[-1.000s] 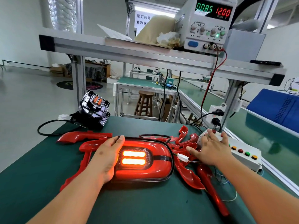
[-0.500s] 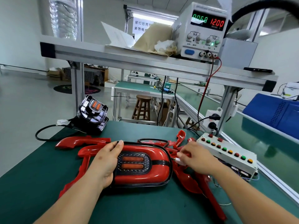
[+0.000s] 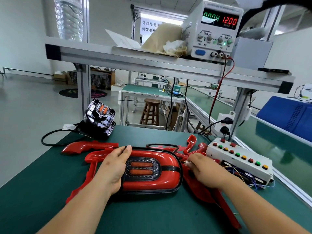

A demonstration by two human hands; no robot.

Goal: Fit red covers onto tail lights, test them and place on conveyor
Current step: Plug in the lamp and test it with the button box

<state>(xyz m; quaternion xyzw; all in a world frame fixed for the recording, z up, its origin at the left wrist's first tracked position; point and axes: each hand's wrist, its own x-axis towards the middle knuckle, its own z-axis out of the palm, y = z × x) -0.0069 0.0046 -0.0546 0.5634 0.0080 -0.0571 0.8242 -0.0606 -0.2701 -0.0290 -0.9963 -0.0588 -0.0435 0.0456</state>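
A tail light (image 3: 162, 173) with a red cover fitted lies flat on the green mat, its two lamp bars unlit. My left hand (image 3: 113, 168) rests over its left end, fingers curved along the edge. My right hand (image 3: 202, 171) pinches the small white connector (image 3: 187, 163) at the light's right end. Several loose red covers (image 3: 91, 146) lie around and under the light. A black uncovered tail light (image 3: 99, 118) stands at the back left with its cable.
A white button box (image 3: 239, 159) with coloured buttons sits right of my right hand, wires trailing beneath. The power supply (image 3: 214, 31) on the overhead shelf reads 0.04 and 12.00. The green conveyor (image 3: 270, 141) runs along the right. A blue crate (image 3: 290, 114) sits beyond it.
The lamp bars were lit a second ago and are now dark. My right hand moved from the button box to the white connector. The supply's current reading dropped.
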